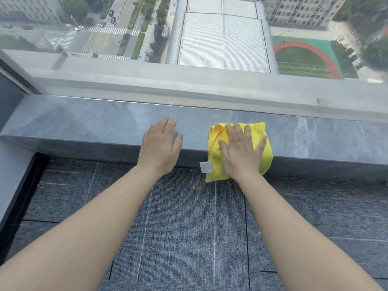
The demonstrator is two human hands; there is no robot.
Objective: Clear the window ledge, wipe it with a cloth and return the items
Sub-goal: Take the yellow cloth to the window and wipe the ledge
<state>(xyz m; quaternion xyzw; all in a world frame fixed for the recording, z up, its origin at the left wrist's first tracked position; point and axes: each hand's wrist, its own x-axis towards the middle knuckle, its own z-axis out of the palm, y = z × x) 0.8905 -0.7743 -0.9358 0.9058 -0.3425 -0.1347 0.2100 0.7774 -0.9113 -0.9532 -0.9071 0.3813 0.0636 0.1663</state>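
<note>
A grey marble window ledge (84,122) runs across the view below a large pane of glass. On it lies a folded yellow cloth (266,154), its near part and white label hanging over the ledge's front edge. My right hand (240,152) presses flat on the cloth, fingers spread. My left hand (160,145) rests palm down on the bare ledge to the left of the cloth, fingers apart, holding nothing. No other items stand on the visible stretch of ledge.
Grey carpet tiles (189,227) cover the floor below the ledge. A dark wall panel and frame (12,185) close off the left side. The window glass (210,49) rises straight from the ledge's far edge.
</note>
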